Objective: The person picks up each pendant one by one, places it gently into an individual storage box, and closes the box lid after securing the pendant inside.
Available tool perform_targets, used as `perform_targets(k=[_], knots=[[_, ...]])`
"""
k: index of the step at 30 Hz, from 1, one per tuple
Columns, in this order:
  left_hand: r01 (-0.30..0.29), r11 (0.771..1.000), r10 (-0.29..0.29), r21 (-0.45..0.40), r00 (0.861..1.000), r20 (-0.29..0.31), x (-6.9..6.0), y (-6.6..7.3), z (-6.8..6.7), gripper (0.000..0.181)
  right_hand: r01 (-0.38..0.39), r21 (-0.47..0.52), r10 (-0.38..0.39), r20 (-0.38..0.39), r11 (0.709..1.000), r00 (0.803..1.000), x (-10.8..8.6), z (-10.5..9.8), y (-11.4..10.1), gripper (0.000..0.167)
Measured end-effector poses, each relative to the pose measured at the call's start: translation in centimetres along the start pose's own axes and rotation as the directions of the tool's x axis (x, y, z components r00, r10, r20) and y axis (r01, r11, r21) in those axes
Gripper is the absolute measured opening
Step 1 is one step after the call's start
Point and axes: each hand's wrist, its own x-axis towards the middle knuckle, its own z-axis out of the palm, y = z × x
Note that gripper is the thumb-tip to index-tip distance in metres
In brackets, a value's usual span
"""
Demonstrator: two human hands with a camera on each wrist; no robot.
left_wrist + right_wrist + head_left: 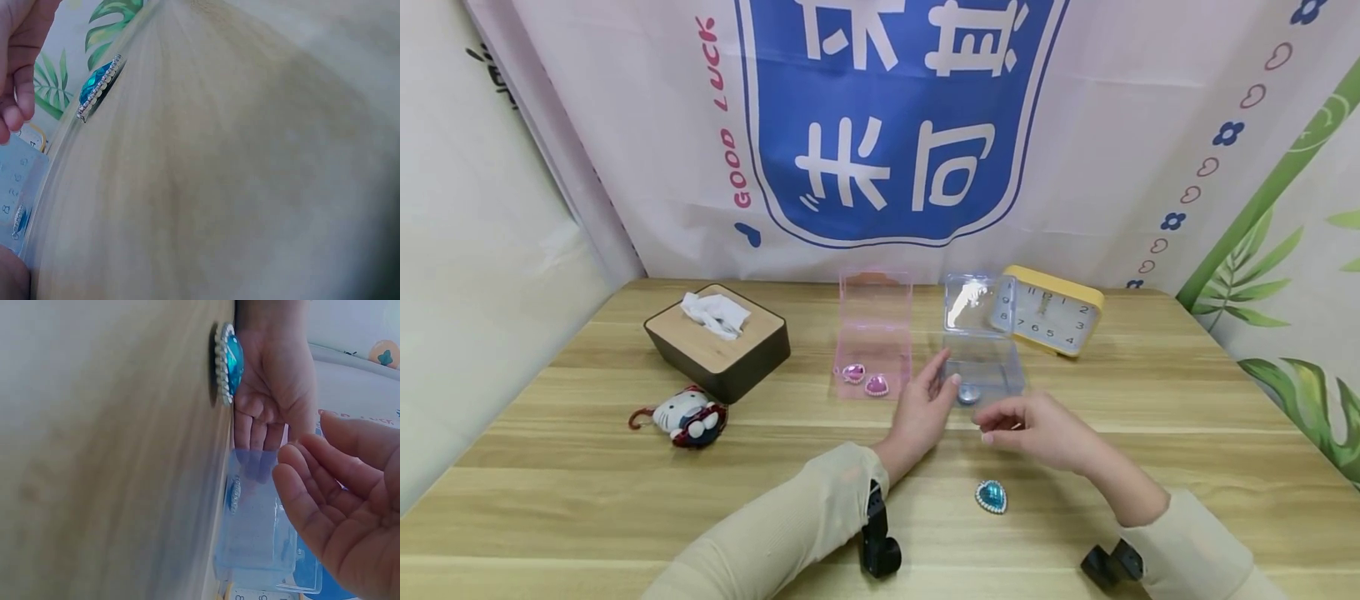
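Note:
My left hand [921,410] rests against the left side of a clear blue plastic box [1000,379], its fingers fairly straight. The box's lid [976,302] stands raised at the back. Inside, near the front, lies a blue gem [968,394] with a pale beaded rim. Just in front of the box's right corner hovers my right hand [1047,432], fingers loosely bent and nothing seen between them. A turquoise heart-shaped gem [992,497] with a beaded silver edge lies on the table, between the forearms; the right wrist view shows this gem [234,362] close up.
Left of the blue box is a clear pink box [874,337], lid up, with two pink heart gems [877,384]. A yellow clock [1051,310] stands behind at the right. A tissue box [718,337] and a kitten figure trinket [688,417] sit on the left.

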Motion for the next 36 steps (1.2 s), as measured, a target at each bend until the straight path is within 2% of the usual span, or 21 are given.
perform_targets(k=[5, 11, 16, 22, 29, 36], knots=[[0.014, 1.0, -0.014, 0.012, 1.0, -0.003, 0.1, 0.0, 0.0, 0.049, 0.037, 0.033, -0.04, 0.106, 0.999, 0.994, -0.3, 0.2, 0.4, 0.032], [0.038, 0.999, -0.038, 0.017, 0.999, 0.004, 0.1, 0.1, 0.0, 0.05, 0.005, 0.084, -0.023, 0.224, 0.996, 0.974, -0.6, 0.2, 0.7, 0.035], [0.043, 0.999, -0.044, 0.011, 0.999, 0.008, 0.2, 0.1, 0.0, 0.05, 0.012, 0.074, -0.031, 0.266, 0.997, 0.964, -0.6, 0.3, 0.8, 0.033], [0.014, 1.0, -0.014, 0.005, 1.0, 0.002, 0.2, 0.0, 0.0, 0.049, 0.072, 0.076, -0.093, 0.317, 0.994, 0.944, -0.7, 0.4, 1.2, 0.029], [0.032, 0.999, -0.032, 0.005, 0.999, 0.01, 0.0, 0.1, -0.1, 0.05, 0.121, 0.073, -0.139, 0.366, 0.99, 0.92, -0.6, 0.4, 1.7, 0.027], [0.04, 0.999, -0.04, 0.002, 0.999, 0.014, 0.0, 0.1, -0.1, 0.049, 0.152, 0.035, -0.154, 0.387, 0.988, 0.909, -0.4, 0.5, 1.6, 0.027]])
